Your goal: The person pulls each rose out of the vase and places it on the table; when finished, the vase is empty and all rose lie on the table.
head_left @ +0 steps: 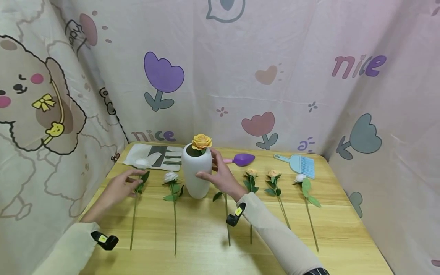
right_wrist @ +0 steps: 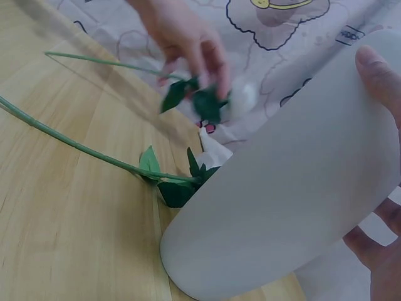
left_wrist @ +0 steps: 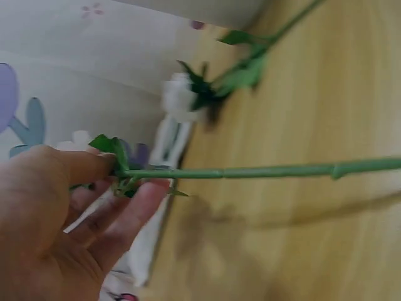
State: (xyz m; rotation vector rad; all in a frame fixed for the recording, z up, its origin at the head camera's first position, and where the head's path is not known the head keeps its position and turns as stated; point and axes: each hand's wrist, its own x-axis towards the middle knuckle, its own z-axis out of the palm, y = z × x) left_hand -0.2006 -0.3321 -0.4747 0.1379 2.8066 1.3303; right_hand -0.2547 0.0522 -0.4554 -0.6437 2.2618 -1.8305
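My left hand [head_left: 120, 186] pinches an artificial white rose [right_wrist: 243, 98] by its green stem [left_wrist: 250, 172], just below the leaves. The stem is raised off the table, casting a shadow on the wood. My right hand [head_left: 225, 177] grips the upper right side of a white vase [head_left: 196, 175], thumb across the front and fingers behind. A yellow rose [head_left: 201, 141] stands in the vase, its bloom at the mouth. Between the left hand and the vase, another white rose [head_left: 170, 177] lies on the table.
Right of the vase lie two pale orange roses [head_left: 251, 172], a white rose [head_left: 300, 178] and a stem [head_left: 227, 225] whose bloom is hidden. Along the back are white-and-grey gloves [head_left: 158, 156], a purple trowel [head_left: 244, 159] and a blue dustpan with brush [head_left: 307, 167]. Printed curtains surround the table.
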